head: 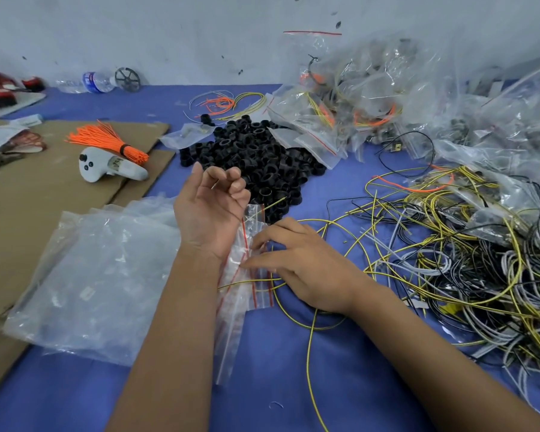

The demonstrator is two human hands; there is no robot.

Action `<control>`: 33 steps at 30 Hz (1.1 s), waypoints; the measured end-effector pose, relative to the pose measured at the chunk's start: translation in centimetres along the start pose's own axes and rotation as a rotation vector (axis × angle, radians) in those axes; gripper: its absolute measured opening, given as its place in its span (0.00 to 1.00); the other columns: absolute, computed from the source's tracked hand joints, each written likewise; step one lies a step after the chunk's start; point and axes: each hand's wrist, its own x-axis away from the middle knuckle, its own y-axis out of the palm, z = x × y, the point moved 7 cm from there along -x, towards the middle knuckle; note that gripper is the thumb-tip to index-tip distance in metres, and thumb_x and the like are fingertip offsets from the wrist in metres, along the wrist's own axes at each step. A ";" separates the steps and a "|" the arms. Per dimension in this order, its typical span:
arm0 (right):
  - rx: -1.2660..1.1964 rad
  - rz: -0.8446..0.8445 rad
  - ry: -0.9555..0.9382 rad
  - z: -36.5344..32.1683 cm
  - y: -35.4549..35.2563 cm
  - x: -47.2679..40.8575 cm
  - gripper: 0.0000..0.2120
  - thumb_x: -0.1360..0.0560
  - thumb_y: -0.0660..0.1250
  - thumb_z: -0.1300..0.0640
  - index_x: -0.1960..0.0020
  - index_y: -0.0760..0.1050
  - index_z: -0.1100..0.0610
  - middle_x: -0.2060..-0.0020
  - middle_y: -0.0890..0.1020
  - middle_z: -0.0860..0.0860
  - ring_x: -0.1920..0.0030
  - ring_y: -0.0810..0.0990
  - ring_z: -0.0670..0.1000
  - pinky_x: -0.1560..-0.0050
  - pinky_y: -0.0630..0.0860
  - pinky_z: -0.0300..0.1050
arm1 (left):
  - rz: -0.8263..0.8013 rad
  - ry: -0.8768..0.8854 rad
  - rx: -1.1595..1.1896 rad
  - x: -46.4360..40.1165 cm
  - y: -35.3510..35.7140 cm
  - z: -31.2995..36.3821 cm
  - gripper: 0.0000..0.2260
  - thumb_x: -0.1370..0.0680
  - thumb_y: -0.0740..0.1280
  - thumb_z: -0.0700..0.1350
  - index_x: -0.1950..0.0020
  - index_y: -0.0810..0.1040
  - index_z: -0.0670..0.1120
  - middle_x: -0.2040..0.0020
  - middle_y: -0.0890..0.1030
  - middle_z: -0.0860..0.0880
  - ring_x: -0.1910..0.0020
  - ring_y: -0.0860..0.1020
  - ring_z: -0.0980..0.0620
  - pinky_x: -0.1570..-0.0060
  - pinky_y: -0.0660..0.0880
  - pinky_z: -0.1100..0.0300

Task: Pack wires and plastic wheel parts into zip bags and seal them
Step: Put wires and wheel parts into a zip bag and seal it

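Nearest to us a yellow wire (308, 353) runs up over the blue desk (278, 385) toward our hands. Our right hand (306, 266) rests with fingers spread and bent on a small stack of zip bags (247, 291) with red seal lines, pressing them down where the wire crosses them. Our left hand (212, 207) is raised palm up just above the bags, fingers curled; it seems to pinch a thin wire end, though we cannot tell for sure. Left of it lies a heap of clear plastic bags (100, 282). To the right sprawls a tangle of wires (468, 260). Beyond our hands sits a pile of black wheel parts (256, 157), then filled bags (371, 98), an orange wire bundle (106, 140) and a white controller (106, 166) on cardboard (44, 213).
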 end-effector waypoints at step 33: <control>-0.084 0.146 0.479 2.6 -5.1 -2.5 0.03 0.23 0.66 0.63 0.55 0.77 0.58 0.62 0.83 0.54 0.59 0.81 0.57 0.56 0.76 0.53 | -0.172 -0.034 -0.102 0.9 4.0 -1.0 0.12 0.21 0.61 0.51 0.56 0.71 0.42 0.55 0.75 0.44 0.62 0.70 0.48 0.60 0.68 0.59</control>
